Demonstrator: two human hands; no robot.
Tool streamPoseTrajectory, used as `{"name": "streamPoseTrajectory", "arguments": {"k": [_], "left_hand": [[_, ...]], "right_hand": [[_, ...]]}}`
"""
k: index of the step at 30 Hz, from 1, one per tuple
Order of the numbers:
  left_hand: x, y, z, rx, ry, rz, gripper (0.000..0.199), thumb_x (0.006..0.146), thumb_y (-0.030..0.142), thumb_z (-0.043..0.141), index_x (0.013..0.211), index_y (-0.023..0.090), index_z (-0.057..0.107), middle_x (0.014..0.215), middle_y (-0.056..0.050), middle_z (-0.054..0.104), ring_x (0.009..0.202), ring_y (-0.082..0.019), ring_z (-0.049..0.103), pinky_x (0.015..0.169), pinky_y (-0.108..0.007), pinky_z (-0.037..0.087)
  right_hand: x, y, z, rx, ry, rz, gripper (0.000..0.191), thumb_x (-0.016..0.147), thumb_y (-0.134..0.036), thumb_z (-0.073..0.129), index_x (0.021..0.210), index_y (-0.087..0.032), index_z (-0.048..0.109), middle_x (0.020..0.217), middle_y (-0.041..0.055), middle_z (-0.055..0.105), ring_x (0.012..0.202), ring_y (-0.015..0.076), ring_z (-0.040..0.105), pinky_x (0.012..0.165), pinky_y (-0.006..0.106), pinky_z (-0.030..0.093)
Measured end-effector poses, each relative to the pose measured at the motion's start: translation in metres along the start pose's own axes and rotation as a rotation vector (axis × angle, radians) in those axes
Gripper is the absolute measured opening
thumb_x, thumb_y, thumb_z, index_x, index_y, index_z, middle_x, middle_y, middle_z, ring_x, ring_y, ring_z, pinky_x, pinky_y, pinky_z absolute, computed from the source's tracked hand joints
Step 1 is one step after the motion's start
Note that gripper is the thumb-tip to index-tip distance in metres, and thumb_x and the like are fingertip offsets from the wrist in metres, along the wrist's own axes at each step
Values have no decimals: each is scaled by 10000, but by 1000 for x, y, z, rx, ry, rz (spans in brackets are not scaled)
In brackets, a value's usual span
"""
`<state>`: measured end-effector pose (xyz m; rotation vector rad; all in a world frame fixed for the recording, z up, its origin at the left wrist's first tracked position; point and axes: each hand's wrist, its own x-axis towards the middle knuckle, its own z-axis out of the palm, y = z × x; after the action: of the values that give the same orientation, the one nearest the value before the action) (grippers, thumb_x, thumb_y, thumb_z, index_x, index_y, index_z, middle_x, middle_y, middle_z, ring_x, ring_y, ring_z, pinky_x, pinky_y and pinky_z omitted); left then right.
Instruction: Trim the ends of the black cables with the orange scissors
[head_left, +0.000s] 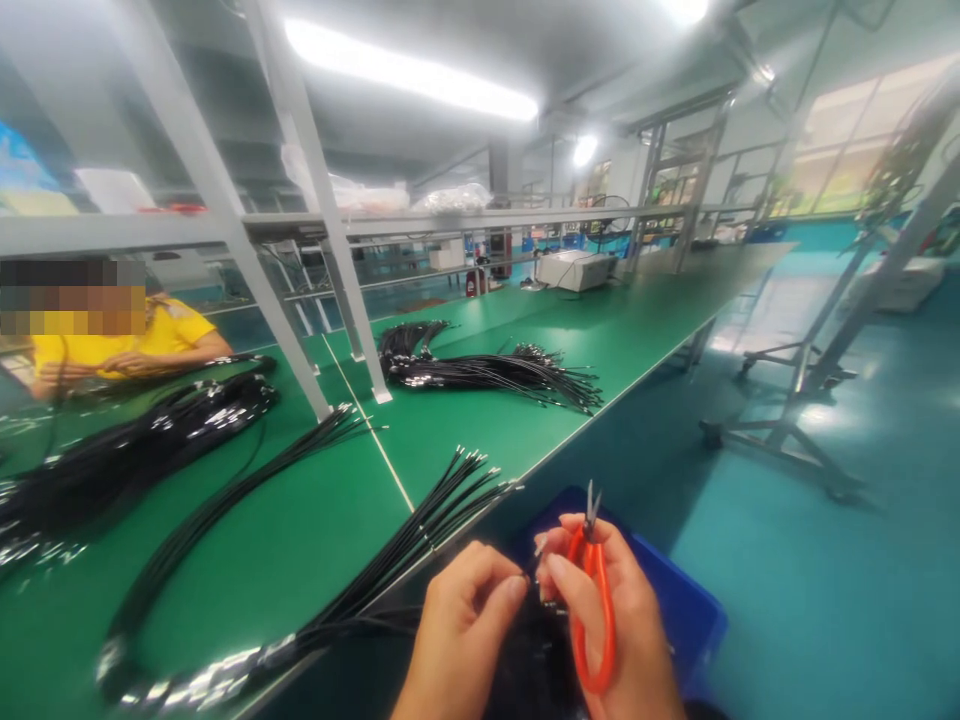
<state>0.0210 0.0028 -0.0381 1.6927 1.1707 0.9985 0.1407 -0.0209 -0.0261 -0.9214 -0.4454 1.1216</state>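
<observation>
Just beyond the table's front edge, my left hand [476, 610] pinches thumb against forefinger on what looks like the end of a thin black cable, mostly hidden by the fingers. My right hand [626, 600] is closed around orange-handled scissors [608, 640], whose blades point up and sit slightly apart. Its thumb and forefinger also meet near the left fingertips, by a small pale tip. A curved bundle of black cables [180, 535] lies on the green table [315, 540], its strands fanning out toward my left hand. Some strands pass behind that hand.
A blue bin [690, 600] stands below my hands. Another cable bundle [480, 370] lies beyond the shelf post [341, 240]. A large cable pile [150, 440] is at the left, near a co-worker in a yellow shirt [172, 335]. A wheeled metal stand [787, 400] is on the right.
</observation>
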Motion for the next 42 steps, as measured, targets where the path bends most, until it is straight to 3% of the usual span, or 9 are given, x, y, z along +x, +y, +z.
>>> {"name": "streamPoseTrajectory", "arguments": {"k": [13,17,20,22,25,30,34,40,42], "left_hand": [[-4,-5,3,23,-78,-67,214,808,294,561,634,176,602,665,-8,574,663,-174,526,626,-260,385],[-5,-8,4,-203,-127,-124,144,822,291,556,729,181,567,693,-5,603,673,-168,553,645,-263,430],[-5,-3,7,-366,-123,-102,148,857,334,518,811,194,530,694,8,593,643,-151,557,619,-259,454],[-3,3,10,-383,-79,-83,155,837,352,553,843,198,532,702,16,573,617,-141,547,585,-253,457],[1,11,12,-370,39,-120,174,763,326,645,734,183,549,635,21,560,556,-130,531,531,-243,447],[6,16,4,-658,-83,-205,176,748,288,662,663,160,575,514,11,608,462,-120,545,491,-236,439],[6,16,2,-760,-54,-229,162,755,272,661,677,160,573,535,26,597,471,-103,542,498,-220,439],[6,9,5,-741,-69,-172,153,750,266,664,712,175,547,584,30,572,491,-104,528,501,-226,442],[5,7,2,-619,31,-137,101,774,254,615,731,183,558,613,29,556,529,-113,532,529,-234,460]], "right_hand": [[3,4,-6,-20,-49,-9,260,663,-224,761,843,-223,574,653,-46,630,492,113,566,507,239,442],[2,12,-9,111,-111,211,196,681,-255,731,807,-202,591,564,-29,611,497,120,531,499,230,438],[0,20,-9,186,-86,337,224,641,-265,748,800,-206,602,558,-21,599,531,148,541,525,265,460],[-1,23,-6,190,-65,308,280,611,-286,773,829,-225,608,625,-21,604,554,163,553,531,286,468],[-3,21,-2,152,-83,242,261,621,-306,776,812,-239,610,666,-22,589,552,158,535,532,285,465],[-1,17,-1,197,-122,284,215,614,-241,764,776,-211,625,609,-32,586,516,121,505,512,239,438],[-1,13,0,198,-142,300,167,618,-230,740,741,-193,633,552,-24,588,500,126,509,513,241,435],[-1,4,5,222,-157,320,137,606,-208,746,695,-186,644,539,-25,579,506,122,497,519,237,440],[-1,3,4,240,-153,335,140,612,-201,746,713,-185,650,575,-19,597,524,125,515,541,243,454]]}}
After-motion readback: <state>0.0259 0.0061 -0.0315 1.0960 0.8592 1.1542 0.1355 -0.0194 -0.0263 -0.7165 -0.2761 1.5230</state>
